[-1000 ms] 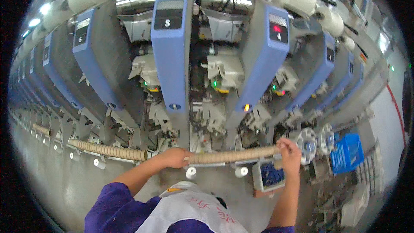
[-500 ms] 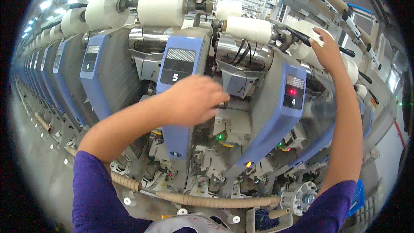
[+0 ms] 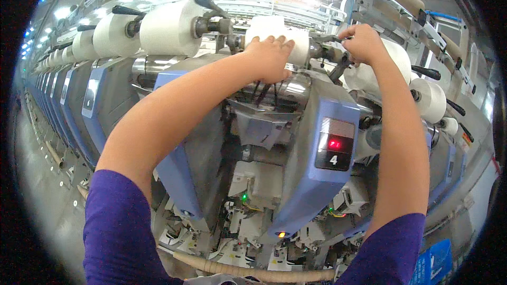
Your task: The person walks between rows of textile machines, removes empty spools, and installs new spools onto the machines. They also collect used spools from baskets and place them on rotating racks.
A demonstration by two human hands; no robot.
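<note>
A white yarn cone [image 3: 293,39] sits in its holder above a shiny metal drum [image 3: 293,88]. My left hand [image 3: 270,59] lies on the front of this cone, fingers spread over the yarn. Just right of the cone, my right hand [image 3: 364,45] has its fingers curled round the black lever handle [image 3: 334,38] of the cone holder; the grip hides most of the handle. Below the drum, dark strips hang in front of a grey metal guard [image 3: 261,126].
Blue-fronted winding units stand side by side, one with a lit red display [image 3: 335,143]. Further white cones [image 3: 168,27] line the row to the left, and another cone [image 3: 429,100] sits at right. A brown tube [image 3: 248,271] runs along the bottom; a blue crate [image 3: 435,264] stands lower right.
My left hand has risen from in front of the machine onto the cone. My right hand has shifted left along the lever, its fingers now closed round it. The view has moved nearer.
</note>
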